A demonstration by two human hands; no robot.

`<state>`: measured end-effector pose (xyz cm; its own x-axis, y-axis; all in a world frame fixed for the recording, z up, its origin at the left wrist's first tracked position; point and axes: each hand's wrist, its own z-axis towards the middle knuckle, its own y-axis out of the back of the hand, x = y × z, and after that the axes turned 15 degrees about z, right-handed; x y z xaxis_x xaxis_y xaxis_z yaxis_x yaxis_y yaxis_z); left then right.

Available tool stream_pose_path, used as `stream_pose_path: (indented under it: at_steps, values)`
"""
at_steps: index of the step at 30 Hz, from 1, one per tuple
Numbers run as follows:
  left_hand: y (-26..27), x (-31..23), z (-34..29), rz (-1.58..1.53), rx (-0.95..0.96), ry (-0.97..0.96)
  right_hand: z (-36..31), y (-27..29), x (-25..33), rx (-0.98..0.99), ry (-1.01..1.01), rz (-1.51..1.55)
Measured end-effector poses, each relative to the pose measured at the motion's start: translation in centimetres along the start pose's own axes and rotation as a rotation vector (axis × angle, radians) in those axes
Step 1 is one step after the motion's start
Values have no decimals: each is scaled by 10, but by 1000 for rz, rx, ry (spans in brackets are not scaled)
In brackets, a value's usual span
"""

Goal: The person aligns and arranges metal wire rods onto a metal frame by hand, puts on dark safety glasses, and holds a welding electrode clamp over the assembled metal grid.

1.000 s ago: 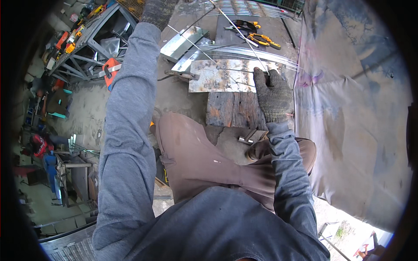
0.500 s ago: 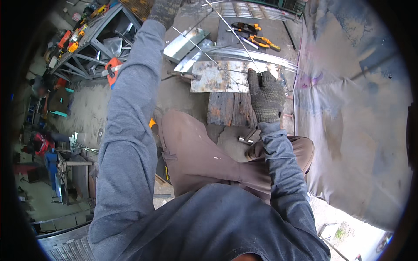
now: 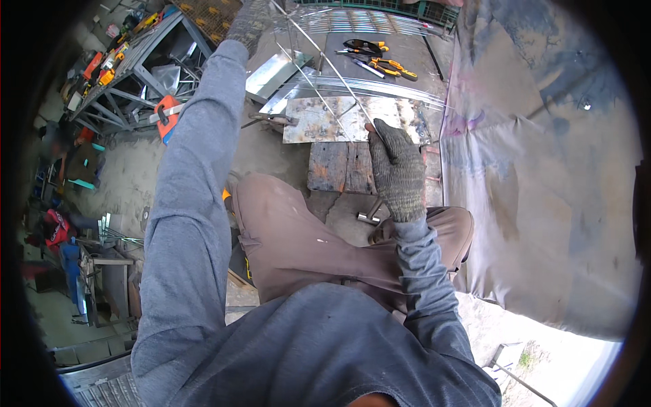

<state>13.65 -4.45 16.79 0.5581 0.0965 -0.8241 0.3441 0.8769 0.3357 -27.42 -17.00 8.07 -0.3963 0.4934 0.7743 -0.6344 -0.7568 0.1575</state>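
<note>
Stained sheet [image 3: 529, 169]: is filling the right side, its grey surface showing blue and purple blotches.
Metal frame [image 3: 157, 42]: is standing at upper left, carrying tools.
Metal plate [image 3: 319, 115]: is lying ahead of the person, showing rust-brown marks.
Wooden block [image 3: 329, 166]: is jutting out at the plate's near edge.
Right grip [image 3: 397, 166]: gloved, is holding the lower end of a thin rod [image 3: 339, 76] between thumb and fingers, nearly closed.
Left grip [image 3: 249, 27]: gloved, is showing near the upper edge; I cannot tell its opening or hold.
Yellow-handled pliers [image 3: 386, 66]: are lying beyond the plate.
Thin rod: is slanting over the plate, up and leftward.
</note>
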Motion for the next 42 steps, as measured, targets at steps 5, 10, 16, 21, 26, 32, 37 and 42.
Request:
stream_pose_path:
  at_steps: [5,10,16,21,26,32,37,42]
  values:
    - [-74,-12,-34,-107,105,278,-17,1,52,83,-22,-35]
    - [-127,-30,-81,-176,208,498,-29,-1,73,112,-80,-12]
    - [-131,8,-110,-167,290,532,-19,12,92,115,-493,355]
    - [-137,38,-214,-333,329,245,18,21,96,29,-521,521]
    - [-131,-35,-354,-625,307,382,79,11,85,45,-555,746]
    - [-145,-120,-374,-199,208,138,131,7,93,104,-645,972]
    - [-144,-132,-353,13,149,-17,146,7,93,56,-586,704]
    - [-139,-142,-342,-105,210,90,148,11,86,85,-516,644]
